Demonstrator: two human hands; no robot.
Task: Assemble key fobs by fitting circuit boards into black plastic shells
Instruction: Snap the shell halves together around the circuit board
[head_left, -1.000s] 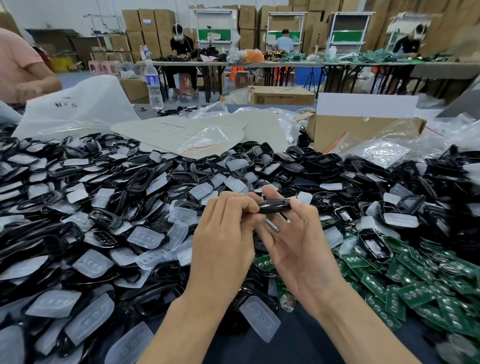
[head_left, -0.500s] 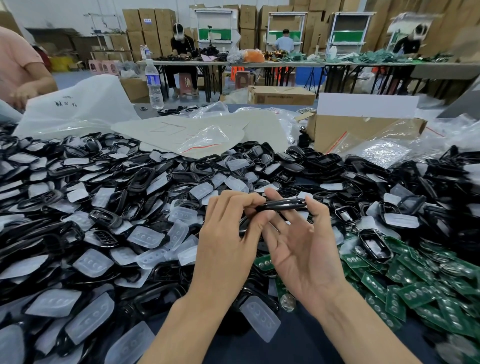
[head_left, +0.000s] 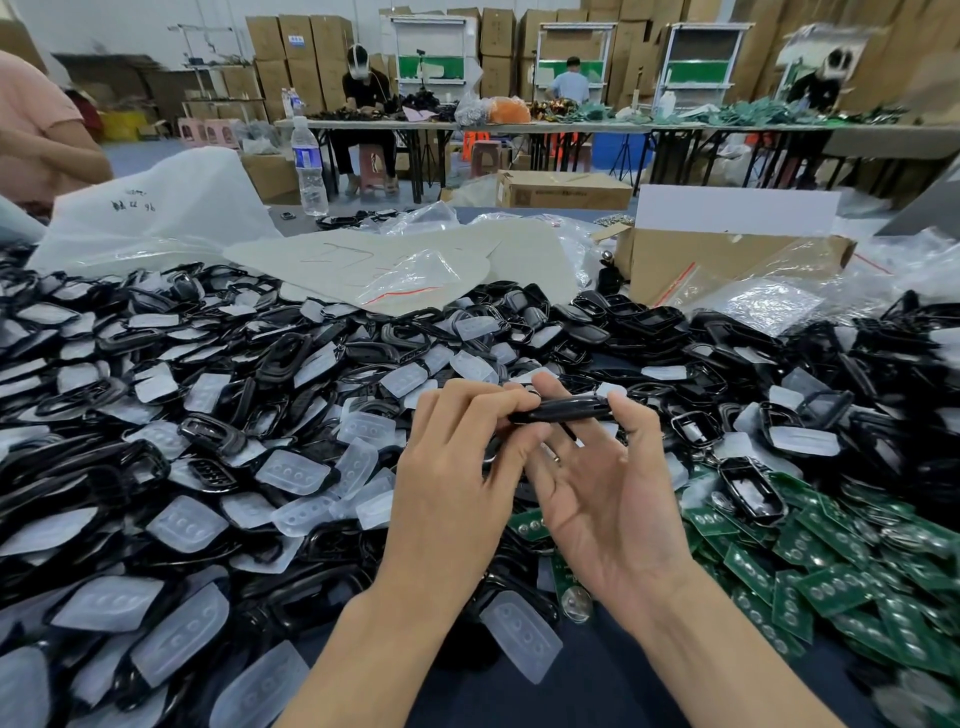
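Note:
A black key fob shell (head_left: 561, 409) is held edge-on above the pile, between both hands. My left hand (head_left: 457, 467) pinches its left end with curled fingers and thumb. My right hand (head_left: 608, 493) is palm up, its thumb and fingertips gripping the shell's right end. Whether a board sits inside the shell is hidden. Loose green circuit boards (head_left: 831, 571) lie in a heap at the right. Black shells and clear button pads (head_left: 208, 441) cover the table to the left and behind.
An open cardboard box (head_left: 727, 260) and plastic bags (head_left: 415, 270) stand behind the pile. A water bottle (head_left: 309, 166) is at the back left. A person's arm (head_left: 47, 140) shows at far left; other people work at distant tables.
My right hand has opened out, palm turning upward, and its fingertips slid to the shell's right end. The shell now lies more level. My left hand keeps its pinch.

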